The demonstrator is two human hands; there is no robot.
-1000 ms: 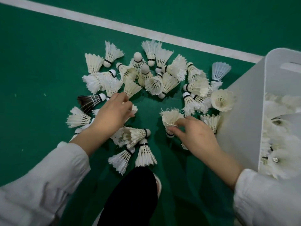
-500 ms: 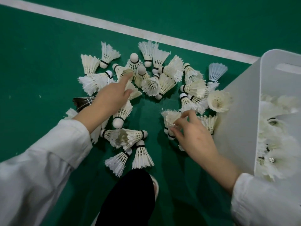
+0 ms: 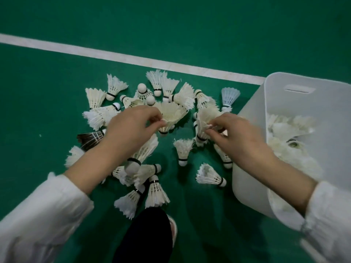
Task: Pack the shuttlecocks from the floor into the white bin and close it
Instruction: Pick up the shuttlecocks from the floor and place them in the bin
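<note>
Left hand (image 3: pixel 129 130): fingers pinch a shuttlecock (image 3: pixel 171 114) low on its skirt. Right hand (image 3: pixel 241 137): fingers pinch a second shuttlecock (image 3: pixel 206 114), near the white bin (image 3: pixel 250 149), which is open and part-filled. The pile (image 3: pixel 182 150) holds roughly two dozen, one a dark-feathered shuttlecock (image 3: pixel 90 138). Open floor (image 3: pixel 38 111) left; white line (image 3: pixel 114 56) beyond.

I see a green court floor (image 3: pixel 47 168) crossed by a white line (image 3: pixel 133 60) that slants from the left edge down toward the right. White shuttlecocks (image 3: pixel 183 150) lie scattered on the floor in a loose cluster just below that line, many on their sides and several overlapping. A dark-feathered shuttlecock (image 3: pixel 90 138) lies at the cluster's left edge, and a pale blue shuttlecock (image 3: pixel 229 96) at its right. The white bin (image 3: pixel 252 149) stands on the floor just right of the cluster. The edge of a light shoe (image 3: pixel 172 228) shows nearer me.
</note>
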